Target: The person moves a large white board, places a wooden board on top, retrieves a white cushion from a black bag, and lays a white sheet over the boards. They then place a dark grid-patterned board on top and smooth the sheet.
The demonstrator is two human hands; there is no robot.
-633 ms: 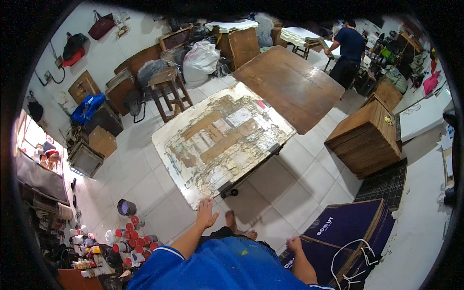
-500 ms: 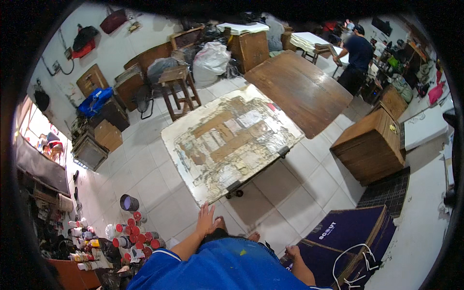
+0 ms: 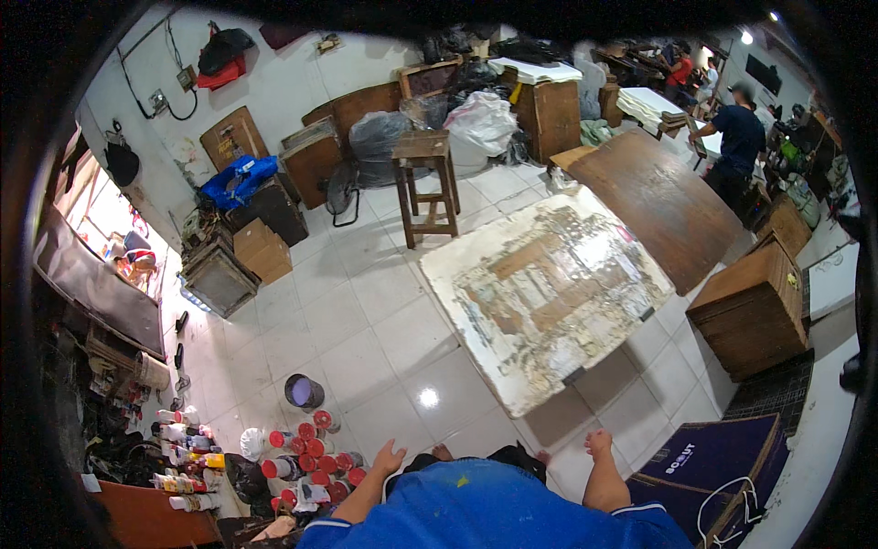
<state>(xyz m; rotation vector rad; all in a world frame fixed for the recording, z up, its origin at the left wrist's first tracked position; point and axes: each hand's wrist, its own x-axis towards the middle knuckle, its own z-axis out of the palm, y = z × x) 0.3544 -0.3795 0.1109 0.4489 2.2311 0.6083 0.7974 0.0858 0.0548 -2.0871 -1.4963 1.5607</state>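
My left hand (image 3: 389, 457) hangs in the air just left of my body, fingers apart and holding nothing. The closest things to it are several jars with red lids (image 3: 322, 451) standing on the floor. On my other side, my right hand (image 3: 599, 444) is raised with its fingers loosely curled, and nothing shows in it. Ahead of it lies a worktable top (image 3: 549, 293), white at its edges and covered with worn brown and pale patches. Neither hand touches the tabletop.
A dark bucket of purple liquid (image 3: 304, 392) stands on the tiled floor. A wooden stool (image 3: 423, 188) and a brown board table (image 3: 654, 206) lie beyond the worktable. At right are a wooden cabinet (image 3: 752, 306) and dark purple boxes (image 3: 704, 457). A co-worker (image 3: 736, 137) stands far right.
My view has swung left, so the worktable sits further right. My left hand has come away from near the table's corner. My right hand has risen a little.
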